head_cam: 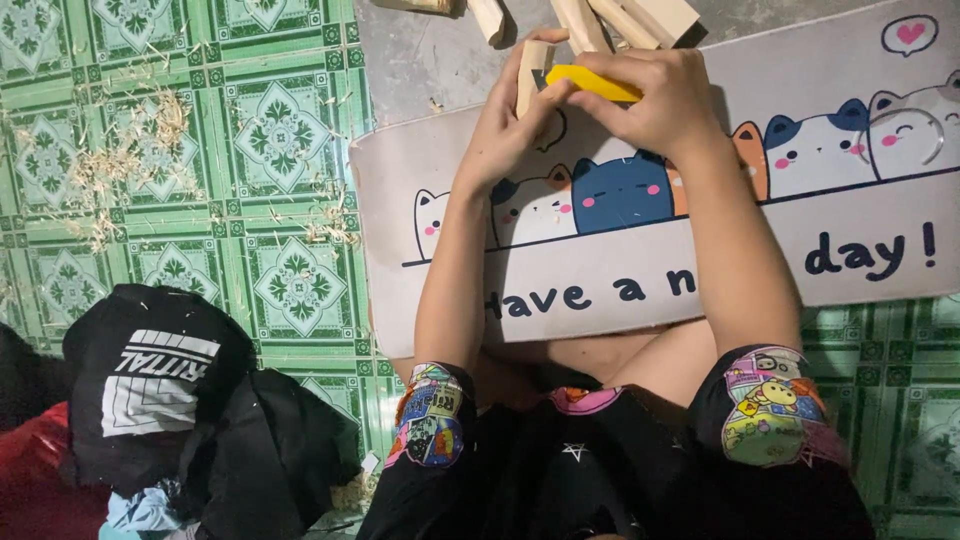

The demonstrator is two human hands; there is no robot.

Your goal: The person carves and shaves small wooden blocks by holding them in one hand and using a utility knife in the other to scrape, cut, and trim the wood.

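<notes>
At upper centre of the frame, our left hand is wrapped closed around a small wooden block, held upright. Our right hand is clenched on a yellow tool, its tip touching the block. Both hands work above a grey cartoon-cat mat. More wood pieces lie along the top edge.

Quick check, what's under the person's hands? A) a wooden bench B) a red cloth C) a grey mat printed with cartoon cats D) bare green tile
C: the left hand with a wood piece and the right hand on a yellow tool work over the grey cat-print mat; the green tile floor lies beside it.
</notes>
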